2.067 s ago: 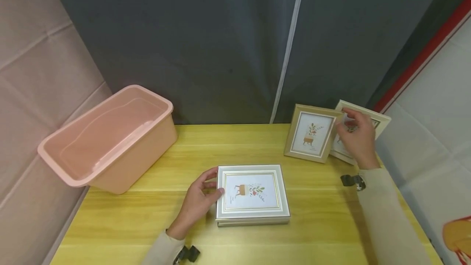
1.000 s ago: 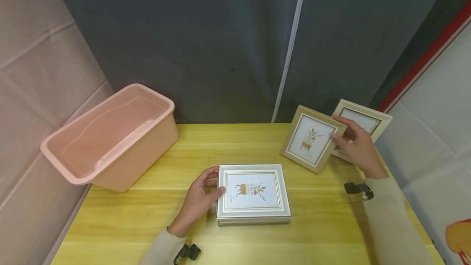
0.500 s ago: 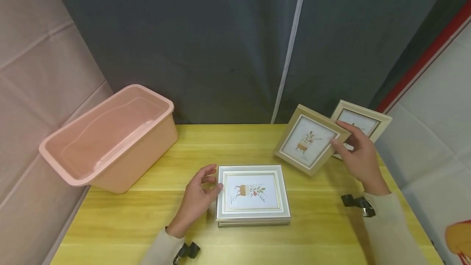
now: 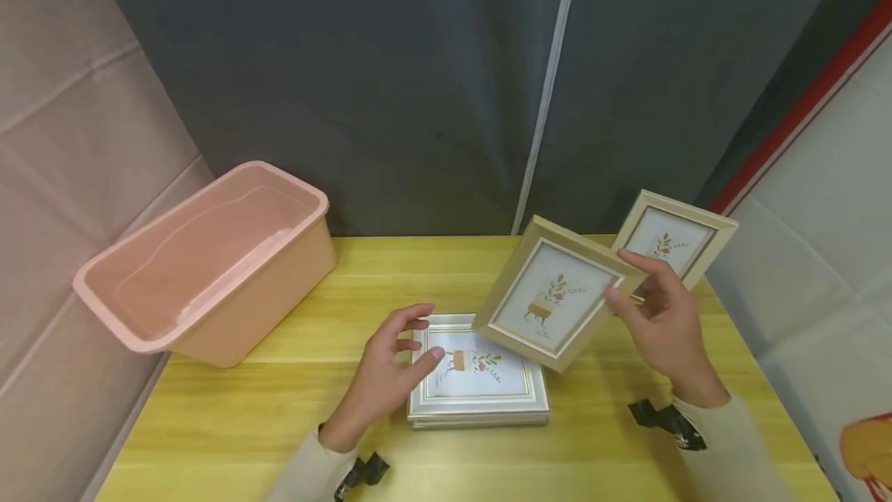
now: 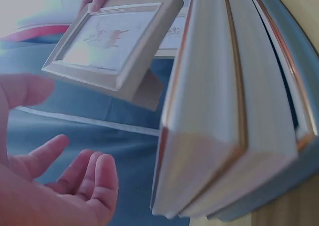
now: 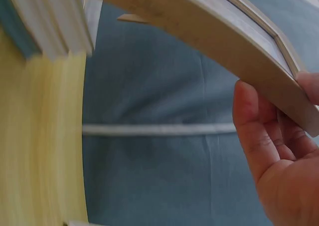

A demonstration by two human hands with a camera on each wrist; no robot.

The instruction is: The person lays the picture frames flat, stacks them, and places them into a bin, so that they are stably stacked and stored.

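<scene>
In the head view my right hand [image 4: 665, 328] pinches a tan picture frame [image 4: 505, 293] by its right edge, thumb on the front. The frame is tilted in the air, its lower left corner overlapping a stack of silver-white picture frames [image 4: 481, 407]. My left hand [image 4: 390, 370] is at the stack's left side, fingers spread and holding nothing, thumb over the top frame's border. In the left wrist view the stack's layered edges [image 5: 204, 116] stand beside the loose fingers [image 5: 104, 181]. The right wrist view shows the tan frame's side [image 6: 214, 46] between thumb and fingers.
A cream picture frame [image 4: 718, 235] stands at the back right, partly behind the right hand. A pink plastic bin [image 4: 265, 300] sits at the back left of the wooden table [image 4: 265, 424]. Dark grey cloth [image 4: 348, 84] hangs behind the table.
My right hand has taken hold of the tan frame, lifted it and carried it left toward the stack. My left hand has come off the stack's edge and shifted slightly right, over its border.
</scene>
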